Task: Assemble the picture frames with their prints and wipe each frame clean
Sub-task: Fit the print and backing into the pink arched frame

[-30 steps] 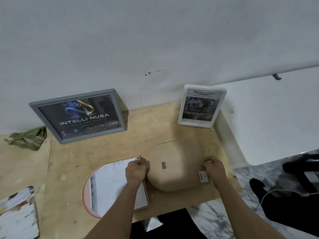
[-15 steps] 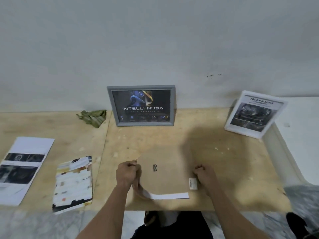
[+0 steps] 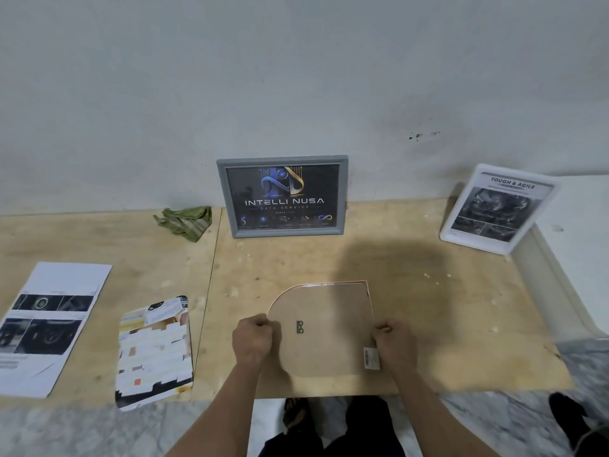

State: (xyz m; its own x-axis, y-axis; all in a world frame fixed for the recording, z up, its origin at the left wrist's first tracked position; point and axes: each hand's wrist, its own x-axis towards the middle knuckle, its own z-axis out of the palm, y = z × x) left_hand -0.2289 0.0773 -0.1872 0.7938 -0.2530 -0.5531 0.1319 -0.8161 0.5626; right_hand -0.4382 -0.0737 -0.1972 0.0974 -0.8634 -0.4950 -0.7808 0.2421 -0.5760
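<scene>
A brown arch-shaped backing board (image 3: 329, 328) with a small metal hanger and a barcode sticker lies face down on the plywood table (image 3: 428, 308), seated over a pink-edged frame. My left hand (image 3: 252, 343) grips its left edge and my right hand (image 3: 393, 346) grips its right edge, fingers curled. A grey frame (image 3: 282, 196) with a dark print leans on the wall. A white frame (image 3: 497, 209) with a grey print leans at the right. A green cloth (image 3: 186, 219) lies crumpled by the wall.
A loose black-and-white print (image 3: 46, 324) lies at the left. Beside it is a colourful printed sheet (image 3: 153, 351) near the front edge. A white ledge (image 3: 553, 272) bounds the table on the right. Marble floor shows below the table.
The backing board has been pulled over the frame and now covers it; the white print and frame seen beside it earlier are hidden. The view has swung left and steadied.
</scene>
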